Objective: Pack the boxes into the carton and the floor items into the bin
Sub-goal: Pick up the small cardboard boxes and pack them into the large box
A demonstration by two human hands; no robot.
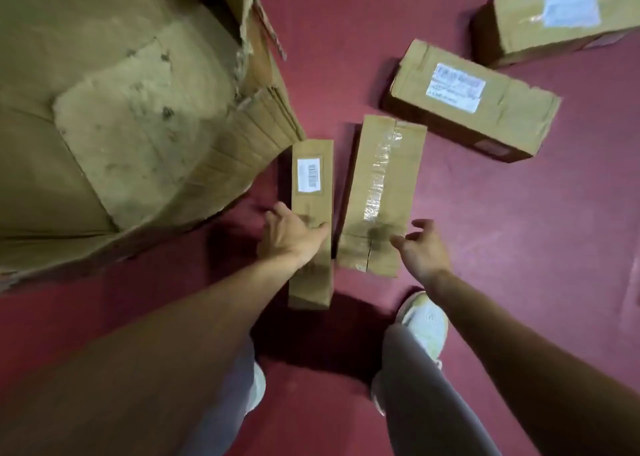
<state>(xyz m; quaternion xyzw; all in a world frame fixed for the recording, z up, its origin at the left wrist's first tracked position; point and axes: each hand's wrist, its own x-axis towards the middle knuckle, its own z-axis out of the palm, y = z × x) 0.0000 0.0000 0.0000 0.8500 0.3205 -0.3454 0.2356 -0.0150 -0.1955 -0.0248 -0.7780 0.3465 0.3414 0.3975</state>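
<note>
A big open carton [242, 150] stands on the red floor at the left, its inside bare. Beside it lies a narrow box with a barcode label [311, 164]; my left hand [294, 237] grips it around the middle, thumb on one side and fingers over the other. Just right of it lies a taped box [377, 192]. My right hand [420, 247] hovers over that box's near right corner with fingers spread and holds nothing. Two larger labelled boxes lie further right: one [474, 105] in the middle, another [554, 15] at the top right.
My two legs in grey trousers and white shoes [424, 320] stand just behind the narrow boxes. The carton's torn flap [263, 26] leans toward the boxes. Red floor [519, 230] stretches out on the right.
</note>
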